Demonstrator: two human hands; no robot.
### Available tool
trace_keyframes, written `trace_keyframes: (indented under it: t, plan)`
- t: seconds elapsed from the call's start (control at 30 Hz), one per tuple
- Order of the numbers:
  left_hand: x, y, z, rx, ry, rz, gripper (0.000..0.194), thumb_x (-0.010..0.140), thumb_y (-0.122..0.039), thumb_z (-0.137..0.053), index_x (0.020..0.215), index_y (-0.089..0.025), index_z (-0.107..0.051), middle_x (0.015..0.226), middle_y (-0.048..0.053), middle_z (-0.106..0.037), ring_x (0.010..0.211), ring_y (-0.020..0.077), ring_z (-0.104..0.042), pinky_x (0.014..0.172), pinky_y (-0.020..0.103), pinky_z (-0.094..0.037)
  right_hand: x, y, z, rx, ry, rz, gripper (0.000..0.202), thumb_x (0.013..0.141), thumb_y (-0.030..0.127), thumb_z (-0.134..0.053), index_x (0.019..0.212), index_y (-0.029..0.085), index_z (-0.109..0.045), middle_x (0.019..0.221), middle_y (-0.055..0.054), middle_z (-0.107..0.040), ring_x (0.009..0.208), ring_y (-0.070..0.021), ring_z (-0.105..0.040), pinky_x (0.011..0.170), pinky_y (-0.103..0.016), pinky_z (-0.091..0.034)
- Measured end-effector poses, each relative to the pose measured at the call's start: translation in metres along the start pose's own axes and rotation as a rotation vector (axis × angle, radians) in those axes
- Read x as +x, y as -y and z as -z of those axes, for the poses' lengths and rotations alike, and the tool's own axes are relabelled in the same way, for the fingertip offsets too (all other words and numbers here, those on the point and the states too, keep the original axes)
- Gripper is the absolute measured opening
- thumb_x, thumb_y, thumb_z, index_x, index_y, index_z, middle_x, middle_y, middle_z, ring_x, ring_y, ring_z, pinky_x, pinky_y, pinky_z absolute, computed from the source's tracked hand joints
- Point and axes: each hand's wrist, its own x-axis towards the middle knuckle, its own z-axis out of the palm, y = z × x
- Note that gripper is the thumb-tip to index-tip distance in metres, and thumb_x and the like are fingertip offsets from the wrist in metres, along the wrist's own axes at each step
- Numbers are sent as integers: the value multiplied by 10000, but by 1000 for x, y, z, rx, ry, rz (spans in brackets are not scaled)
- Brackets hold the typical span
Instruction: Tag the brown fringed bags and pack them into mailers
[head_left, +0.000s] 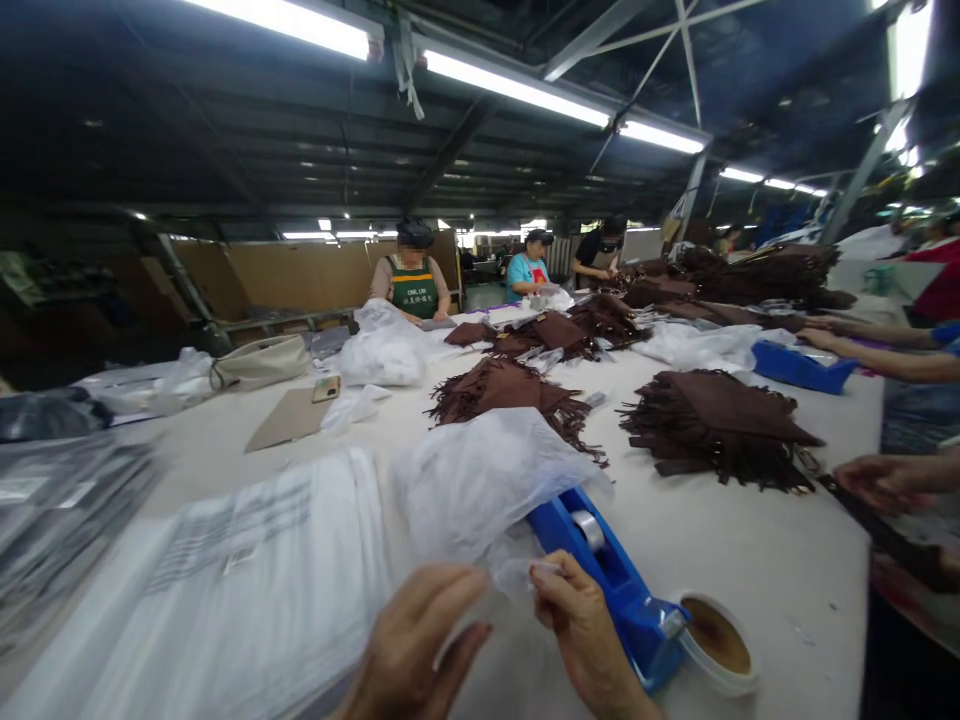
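Observation:
My left hand [420, 640] is above the table at the bottom centre, thumb and fingers apart with nothing between them. To its right, my right hand [581, 620] pinches a small piece of clear plastic [553, 568]. Beside that hand stands a blue tape dispenser [622, 590] with a roll of tape. A crumpled translucent plastic bag [487, 480] lies just beyond both hands, partly over the dispenser's far end. A stack of white plastic sleeves [262, 560] is left of my left hand.
A round tub [716, 640] of brown material stands right of the dispenser. Fringed brown pieces [510, 395] lie in piles across the table [795, 600]. A second blue dispenser [802, 368] is farther right. Other people work around the table, with a person's hands [892, 485] at the right edge.

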Motion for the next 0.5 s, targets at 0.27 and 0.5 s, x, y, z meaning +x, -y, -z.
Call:
trace_keyframes:
  t: [0.27,0.5]
  plan:
    - [-5,-45,-27,-165,240,529,156,702,-199,-497,735,-175,-648,750,40,-636,771,208,-574,726,320,-429,-47,25,-1,-221,96,157,252,691,410,-675,649,179,-583,563,57,-451,532,-85,-352,522,-228,-293]
    - [-33,-55,12,-547,309,898,148,466,-184,-443,560,-166,-556,484,-22,-535,508,130,-472,541,245,-356,-73,48,-14,-304,46,229,334,678,452,-649,549,197,-476,494,68,-386,478,-80,-331,471,-228,-278]
